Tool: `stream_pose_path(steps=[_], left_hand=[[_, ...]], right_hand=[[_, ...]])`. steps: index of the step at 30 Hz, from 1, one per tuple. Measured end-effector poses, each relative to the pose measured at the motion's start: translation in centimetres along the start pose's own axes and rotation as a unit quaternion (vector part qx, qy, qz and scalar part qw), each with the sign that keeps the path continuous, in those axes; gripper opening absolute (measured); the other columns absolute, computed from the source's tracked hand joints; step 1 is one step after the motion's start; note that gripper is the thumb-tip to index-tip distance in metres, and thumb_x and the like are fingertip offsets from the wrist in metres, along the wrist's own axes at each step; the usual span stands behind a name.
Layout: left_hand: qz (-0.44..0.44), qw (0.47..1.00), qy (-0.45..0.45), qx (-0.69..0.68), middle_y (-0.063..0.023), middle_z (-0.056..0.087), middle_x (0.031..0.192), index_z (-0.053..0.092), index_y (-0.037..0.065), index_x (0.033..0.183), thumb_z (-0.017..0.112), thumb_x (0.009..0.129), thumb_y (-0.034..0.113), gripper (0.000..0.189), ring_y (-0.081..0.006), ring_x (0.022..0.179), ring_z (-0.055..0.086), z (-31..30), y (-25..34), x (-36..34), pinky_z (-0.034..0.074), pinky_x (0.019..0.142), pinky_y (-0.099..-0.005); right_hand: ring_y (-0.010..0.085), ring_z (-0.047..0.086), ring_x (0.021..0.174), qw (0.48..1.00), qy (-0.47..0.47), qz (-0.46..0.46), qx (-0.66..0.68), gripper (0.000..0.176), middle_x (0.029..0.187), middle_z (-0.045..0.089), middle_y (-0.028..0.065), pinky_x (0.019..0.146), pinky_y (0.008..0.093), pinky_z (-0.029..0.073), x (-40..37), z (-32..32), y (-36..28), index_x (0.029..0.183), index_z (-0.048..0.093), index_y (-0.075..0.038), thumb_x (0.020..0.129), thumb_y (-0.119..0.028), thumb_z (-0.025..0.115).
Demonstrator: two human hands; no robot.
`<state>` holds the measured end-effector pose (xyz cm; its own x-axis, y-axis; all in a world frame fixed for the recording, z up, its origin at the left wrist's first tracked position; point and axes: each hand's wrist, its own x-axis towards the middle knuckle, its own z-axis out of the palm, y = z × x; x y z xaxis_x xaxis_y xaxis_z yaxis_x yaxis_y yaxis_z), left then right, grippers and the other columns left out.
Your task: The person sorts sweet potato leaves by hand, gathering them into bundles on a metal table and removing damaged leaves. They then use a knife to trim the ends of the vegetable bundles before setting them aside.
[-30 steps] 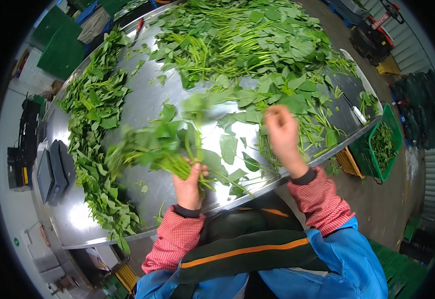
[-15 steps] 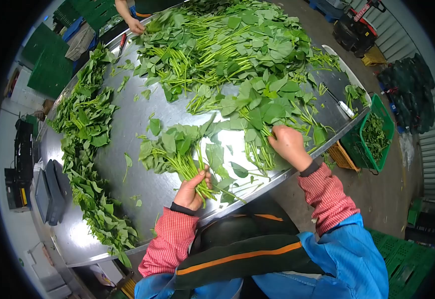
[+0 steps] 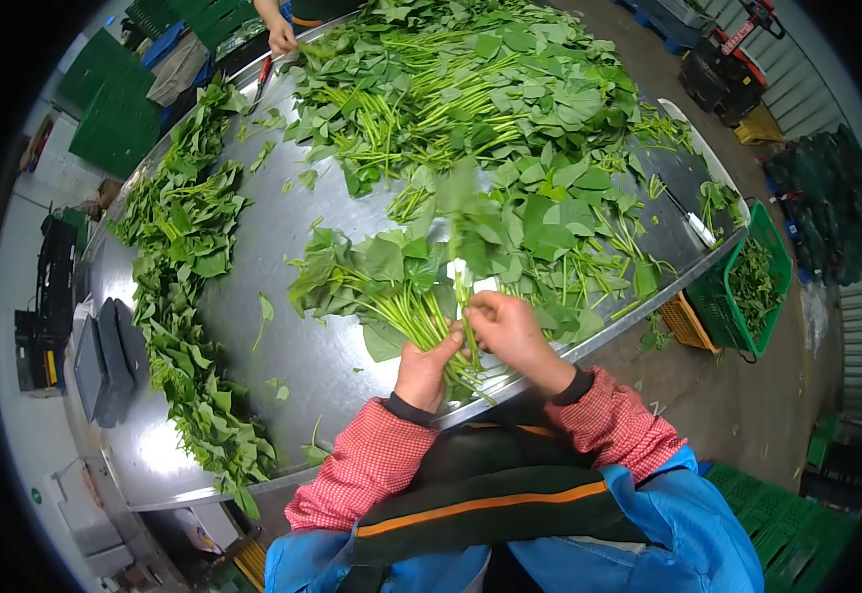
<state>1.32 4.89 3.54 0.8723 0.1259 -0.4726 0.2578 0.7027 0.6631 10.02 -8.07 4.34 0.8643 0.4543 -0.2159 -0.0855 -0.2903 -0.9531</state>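
My left hand [image 3: 427, 368] is wrapped round the stems of a leafy green bunch [image 3: 387, 272] near the table's front edge. Right beside it, my right hand [image 3: 510, 336] pinches a green sprig [image 3: 460, 237] whose upper leaves are blurred; its stem meets the bunch. Behind both hands a large heap of leafy stems [image 3: 480, 89] covers the back of the metal table [image 3: 283, 227]. Along the left side runs a long row of leafy bunches [image 3: 179, 336].
A white-handled knife [image 3: 700, 229] lies at the table's right edge, above a green crate [image 3: 757, 287] of leaves. Red-handled cutters [image 3: 264, 71] lie at the back left, near another person's hand [image 3: 282, 38]. Dark trays [image 3: 105, 364] rest at the left.
My right hand has moved left from the heap to my left hand, bringing a sprig to the bunch. My left hand has shifted slightly right with the bunch.
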Motion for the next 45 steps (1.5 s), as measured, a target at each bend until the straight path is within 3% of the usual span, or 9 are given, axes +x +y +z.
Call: stream_pose_path(steps=[5, 18, 28, 29, 30, 33, 40, 44, 45], left_hand=[[0.045, 0.997, 0.064, 0.01, -0.0055, 0.062, 0.095, 0.055, 0.002, 0.102, 0.06, 0.083, -0.004, 0.02, -0.0152, 0.083, 0.061, -1.3, -1.3, -0.1, 0.05, 0.075, -0.0271], [0.038, 0.986, 0.112, -0.114, -0.0079, 0.06, 0.088, 0.052, 0.004, 0.099, 0.059, 0.084, -0.003, 0.017, -0.0192, 0.081, 0.061, -2.2, 1.6, -1.0, 0.051, 0.074, -0.0315], [0.022, 0.97, 0.147, -0.193, -0.0116, 0.06, 0.093, 0.05, 0.004, 0.099, 0.056, 0.087, 0.005, 0.013, -0.0223, 0.079, 0.059, -7.6, 3.0, 1.0, 0.051, 0.07, -0.0362], [0.025, 0.977, 0.131, -0.164, -0.0116, 0.06, 0.093, 0.05, 0.004, 0.099, 0.056, 0.088, 0.005, 0.013, -0.0221, 0.079, 0.06, -7.1, 3.3, 0.8, 0.052, 0.07, -0.0362], [0.028, 0.983, 0.118, -0.137, -0.0116, 0.06, 0.093, 0.05, 0.004, 0.099, 0.056, 0.088, 0.004, 0.013, -0.022, 0.079, 0.06, -6.5, 3.6, 0.0, 0.052, 0.071, -0.0361], [0.047, 0.992, 0.094, -0.075, -0.0118, 0.06, 0.094, 0.05, 0.004, 0.099, 0.056, 0.088, 0.004, 0.013, -0.0215, 0.079, 0.061, -3.9, 3.5, -1.4, 0.053, 0.071, -0.0351], [0.075, 0.986, 0.101, -0.112, -0.0121, 0.059, 0.091, 0.049, 0.005, 0.096, 0.056, 0.087, 0.004, 0.011, -0.023, 0.08, 0.06, -5.1, 4.0, -1.4, 0.052, 0.071, -0.0364], [0.172, 0.96, 0.187, -0.116, -0.0113, 0.057, 0.087, 0.046, 0.004, 0.095, 0.051, 0.088, -0.001, 0.01, -0.0209, 0.078, 0.058, -7.8, 7.8, -1.7, 0.052, 0.07, -0.0338], [0.216, 0.948, 0.199, -0.119, -0.0107, 0.056, 0.088, 0.046, 0.003, 0.097, 0.051, 0.088, -0.001, 0.011, -0.0203, 0.081, 0.058, -8.4, 7.7, -1.4, 0.052, 0.071, -0.0338]], right_hand=[[0.0371, 0.059, 0.06, 0.987, 0.021, -0.078, -0.136, 0.019, 0.066, 0.059, 0.0192, 0.053, 0.0401, 0.045, -0.7, 2.2, -1.0, 0.076, 0.056, 0.003, 0.079, -0.016, 0.06], [0.0257, 0.052, 0.063, 0.864, -0.143, -0.448, -0.182, 0.023, 0.068, 0.045, 0.007, 0.052, 0.0358, 0.043, -5.0, 2.0, -4.4, 0.075, 0.045, -0.008, 0.065, -0.011, 0.065], [0.0299, 0.059, 0.06, 0.778, -0.378, -0.353, -0.358, 0.016, 0.067, 0.055, 0.0123, 0.052, 0.0406, 0.046, -7.6, 0.9, -9.1, 0.074, 0.052, -0.006, 0.064, -0.013, 0.063], [0.0332, 0.061, 0.066, 0.887, -0.127, -0.409, -0.175, 0.016, 0.071, 0.059, 0.0161, 0.055, 0.0409, 0.048, -7.4, 0.9, -6.9, 0.08, 0.056, -0.004, 0.067, -0.012, 0.061], [0.0348, 0.059, 0.065, 0.954, -0.035, -0.28, -0.105, 0.018, 0.075, 0.06, 0.0165, 0.054, 0.0411, 0.047, -6.1, 1.2, -4.9, 0.087, 0.059, -0.003, 0.073, -0.014, 0.058], [0.0365, 0.059, 0.066, 0.966, -0.026, -0.134, -0.219, 0.025, 0.07, 0.058, 0.0185, 0.059, 0.0401, 0.047, -1.7, 1.2, -4.6, 0.095, 0.06, -0.003, 0.09, -0.022, 0.045], [0.0168, 0.051, 0.053, 0.989, -0.03, 0.034, 0.144, 0.024, 0.06, 0.056, 0.0079, 0.052, 0.0325, 0.039, -1.3, 2.8, -3.1, 0.09, 0.063, -0.001, 0.092, -0.02, 0.049], [0.0203, 0.05, 0.05, 0.991, 0.083, -0.105, -0.015, 0.023, 0.058, 0.054, 0.0101, 0.05, 0.033, 0.04, -2.0, 1.1, -3.5, 0.087, 0.062, 0.001, 0.091, -0.02, 0.052], [0.0281, 0.056, 0.054, 0.923, 0.029, -0.314, -0.222, 0.024, 0.06, 0.056, 0.0131, 0.052, 0.0372, 0.044, -1.4, 1.2, -1.4, 0.083, 0.059, -0.001, 0.088, -0.024, 0.056]])
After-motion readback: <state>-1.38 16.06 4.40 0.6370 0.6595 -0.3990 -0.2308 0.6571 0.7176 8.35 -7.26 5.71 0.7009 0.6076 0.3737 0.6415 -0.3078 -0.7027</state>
